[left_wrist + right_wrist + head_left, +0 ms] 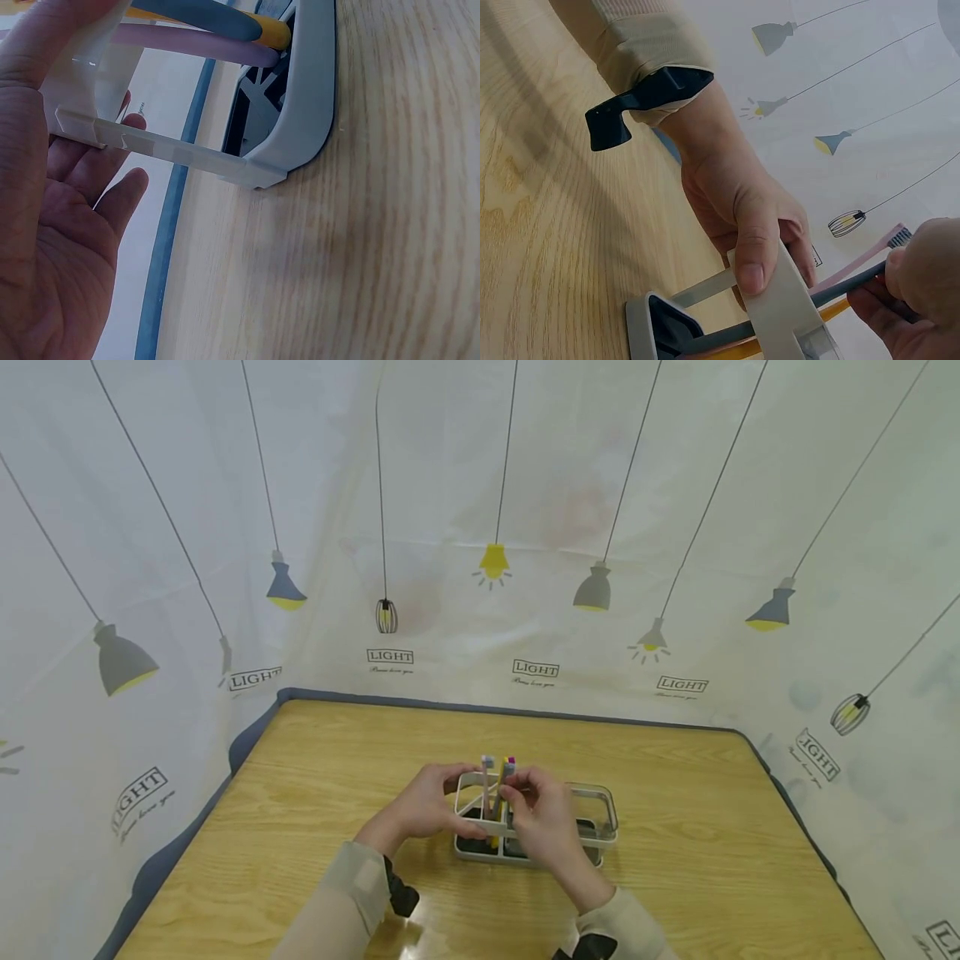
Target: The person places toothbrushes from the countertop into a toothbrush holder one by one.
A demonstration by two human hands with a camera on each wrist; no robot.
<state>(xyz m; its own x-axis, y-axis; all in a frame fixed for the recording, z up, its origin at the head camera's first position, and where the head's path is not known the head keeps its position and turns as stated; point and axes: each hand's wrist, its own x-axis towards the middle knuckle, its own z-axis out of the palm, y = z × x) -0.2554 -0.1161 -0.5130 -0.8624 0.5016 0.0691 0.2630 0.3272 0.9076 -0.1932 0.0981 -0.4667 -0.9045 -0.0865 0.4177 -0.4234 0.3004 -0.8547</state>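
A white toothbrush holder [597, 842] with a raised upper frame and a dark-lined base stands on the table. My left hand [422, 803] grips the left end of its upper frame, thumb on the near side and fingers behind. Between the thumb and fingers of my right hand [546, 821] is a grey-blue toothbrush [849, 284], pinched near its upper end. Its lower end is down in the holder's left part, as the left wrist view shows. Beside it, a pink toothbrush [855, 262] and a yellow toothbrush [274, 34] stand in the holder too.
The wood-grain table [360, 735] extends around the holder, with a dark blue edge along its back and sides. Behind it hangs a pale curtain [450, 610] printed with lamps. Black wrist straps [402, 893] sit over beige sleeves.
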